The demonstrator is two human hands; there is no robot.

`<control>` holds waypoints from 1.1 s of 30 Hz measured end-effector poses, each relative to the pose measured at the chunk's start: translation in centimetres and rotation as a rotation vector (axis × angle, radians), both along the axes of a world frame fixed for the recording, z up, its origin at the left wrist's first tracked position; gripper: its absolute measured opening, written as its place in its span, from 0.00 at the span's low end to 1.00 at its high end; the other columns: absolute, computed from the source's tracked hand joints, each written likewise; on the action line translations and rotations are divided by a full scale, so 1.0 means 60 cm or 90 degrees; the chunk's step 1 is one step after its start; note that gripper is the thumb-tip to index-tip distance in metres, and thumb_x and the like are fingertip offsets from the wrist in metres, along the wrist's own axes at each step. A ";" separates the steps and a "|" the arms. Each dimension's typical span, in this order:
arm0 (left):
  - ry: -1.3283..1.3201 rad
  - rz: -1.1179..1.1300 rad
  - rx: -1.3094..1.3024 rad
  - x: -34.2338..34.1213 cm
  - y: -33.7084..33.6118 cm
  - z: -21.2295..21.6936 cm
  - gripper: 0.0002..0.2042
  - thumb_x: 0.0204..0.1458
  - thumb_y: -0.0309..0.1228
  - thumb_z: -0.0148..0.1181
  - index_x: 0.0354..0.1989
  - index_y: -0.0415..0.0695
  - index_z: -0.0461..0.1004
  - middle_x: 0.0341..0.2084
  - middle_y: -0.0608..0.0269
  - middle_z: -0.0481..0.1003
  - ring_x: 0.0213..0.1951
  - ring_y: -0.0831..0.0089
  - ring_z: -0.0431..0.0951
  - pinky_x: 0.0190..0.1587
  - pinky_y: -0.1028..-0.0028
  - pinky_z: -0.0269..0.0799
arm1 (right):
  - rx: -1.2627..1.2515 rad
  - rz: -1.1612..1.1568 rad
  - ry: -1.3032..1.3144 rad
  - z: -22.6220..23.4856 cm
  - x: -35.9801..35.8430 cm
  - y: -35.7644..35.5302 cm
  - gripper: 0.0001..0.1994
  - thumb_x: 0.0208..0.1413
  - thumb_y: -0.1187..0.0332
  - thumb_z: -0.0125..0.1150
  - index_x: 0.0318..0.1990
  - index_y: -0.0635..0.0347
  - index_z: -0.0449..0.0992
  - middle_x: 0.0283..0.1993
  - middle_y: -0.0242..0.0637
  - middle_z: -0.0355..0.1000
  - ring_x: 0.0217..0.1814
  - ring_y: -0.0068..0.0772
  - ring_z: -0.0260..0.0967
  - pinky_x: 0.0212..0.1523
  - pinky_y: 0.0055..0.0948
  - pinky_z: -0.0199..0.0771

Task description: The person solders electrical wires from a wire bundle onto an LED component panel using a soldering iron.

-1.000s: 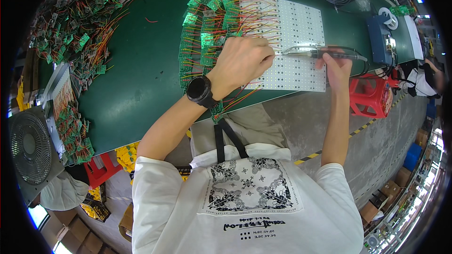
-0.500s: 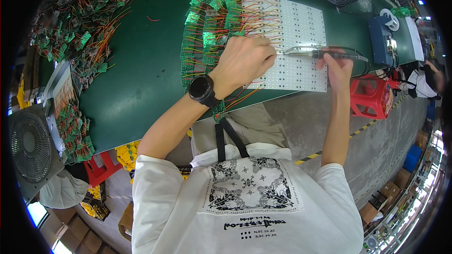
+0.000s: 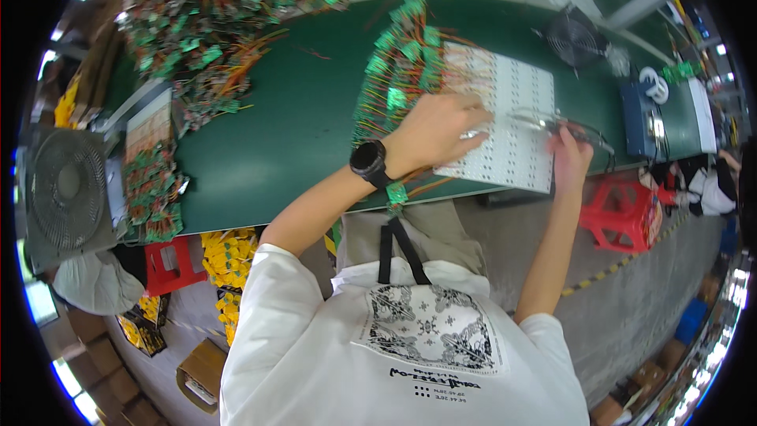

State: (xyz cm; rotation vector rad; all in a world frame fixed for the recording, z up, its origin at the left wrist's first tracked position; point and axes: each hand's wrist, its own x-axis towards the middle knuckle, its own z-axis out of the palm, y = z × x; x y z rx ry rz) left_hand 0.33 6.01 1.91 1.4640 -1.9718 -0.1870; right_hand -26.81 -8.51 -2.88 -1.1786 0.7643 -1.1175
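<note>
A white perforated panel (image 3: 522,83) with rows of small dots lies on the green table. Red and yellow wires run from its left part to several small green circuit boards (image 3: 396,97) beside it. My left hand (image 3: 445,126), with a black watch at the wrist, hovers over the panel's left side, thumb apart from the fingers, and nothing shows in it. In my right hand (image 3: 572,159), at the panel's right edge, is a soldering iron (image 3: 542,120) with a thin curved tube, pointing left over the panel. Motion blurs its tip.
A large heap of wired circuit boards (image 3: 189,47) covers the far left. A grey fan (image 3: 67,181) stands at the left, a smaller black fan (image 3: 574,35) at the back right. Right of the panel are a blue box (image 3: 637,114) with a wire spool and a red stool (image 3: 619,213).
My left hand's fingers have spread from a closed pinch. The soldering iron has drawn back to the right, away from them. The whole view has shifted.
</note>
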 end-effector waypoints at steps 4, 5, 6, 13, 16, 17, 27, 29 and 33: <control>0.014 -0.001 -0.049 0.023 0.061 0.054 0.18 0.50 0.33 0.61 0.49 0.40 0.72 0.48 0.52 0.72 0.50 0.53 0.71 0.53 0.60 0.67 | -0.008 0.006 -0.002 0.004 0.005 0.009 0.10 0.56 0.75 0.61 0.44 0.71 0.74 0.27 0.39 0.73 0.23 0.28 0.69 0.25 0.24 0.67; 0.005 0.031 -0.032 0.025 0.089 0.062 0.19 0.50 0.32 0.62 0.49 0.40 0.72 0.48 0.52 0.72 0.51 0.53 0.71 0.55 0.60 0.66 | -0.012 -0.003 0.009 0.006 0.005 0.012 0.10 0.56 0.75 0.61 0.44 0.70 0.74 0.26 0.39 0.73 0.23 0.28 0.69 0.25 0.24 0.66; -0.001 0.061 -0.016 0.023 0.119 0.066 0.19 0.49 0.32 0.62 0.50 0.40 0.72 0.48 0.53 0.72 0.51 0.53 0.70 0.56 0.59 0.64 | -0.020 0.007 0.000 0.008 0.003 0.014 0.10 0.56 0.75 0.61 0.44 0.70 0.74 0.26 0.39 0.73 0.23 0.28 0.69 0.25 0.24 0.66; -0.124 0.298 0.092 -0.041 0.293 0.038 0.29 0.46 0.38 0.65 0.59 0.49 0.68 0.62 0.50 0.61 0.67 0.44 0.54 0.67 0.41 0.45 | 0.018 -0.038 -0.035 0.029 0.051 0.058 0.09 0.58 0.73 0.61 0.42 0.70 0.74 0.25 0.38 0.73 0.23 0.27 0.69 0.26 0.23 0.66; -0.174 0.256 0.077 -0.040 0.292 -0.011 0.28 0.48 0.36 0.64 0.60 0.48 0.67 0.63 0.50 0.61 0.67 0.44 0.54 0.68 0.41 0.45 | 0.028 -0.013 -0.088 0.021 0.072 0.081 0.09 0.58 0.73 0.61 0.42 0.69 0.74 0.26 0.39 0.73 0.23 0.27 0.69 0.25 0.23 0.66; -0.164 0.235 0.079 -0.040 0.291 -0.014 0.26 0.49 0.33 0.62 0.59 0.47 0.68 0.62 0.52 0.62 0.67 0.46 0.56 0.68 0.42 0.46 | 0.016 -0.004 -0.034 0.016 0.072 0.083 0.09 0.58 0.72 0.60 0.42 0.69 0.75 0.27 0.38 0.74 0.24 0.26 0.69 0.26 0.23 0.66; -0.109 0.234 0.044 0.016 0.257 -0.010 0.20 0.52 0.26 0.56 0.55 0.43 0.69 0.54 0.58 0.68 0.61 0.59 0.65 0.67 0.51 0.53 | 0.011 -0.025 -0.018 0.021 0.114 0.065 0.11 0.56 0.71 0.64 0.42 0.69 0.75 0.24 0.38 0.73 0.20 0.27 0.68 0.23 0.23 0.66; -0.091 0.226 0.039 0.043 0.238 -0.009 0.19 0.52 0.25 0.56 0.54 0.43 0.69 0.54 0.58 0.68 0.61 0.59 0.65 0.67 0.51 0.54 | -0.006 -0.028 -0.028 0.013 0.133 0.047 0.11 0.56 0.71 0.64 0.42 0.70 0.74 0.23 0.38 0.73 0.20 0.27 0.68 0.23 0.23 0.65; -0.037 0.191 0.024 0.090 0.210 0.004 0.21 0.50 0.30 0.61 0.55 0.44 0.68 0.57 0.57 0.66 0.61 0.57 0.64 0.68 0.50 0.51 | 0.023 -0.005 -0.079 0.020 0.164 0.016 0.10 0.57 0.72 0.63 0.42 0.70 0.74 0.26 0.38 0.74 0.23 0.26 0.70 0.26 0.24 0.70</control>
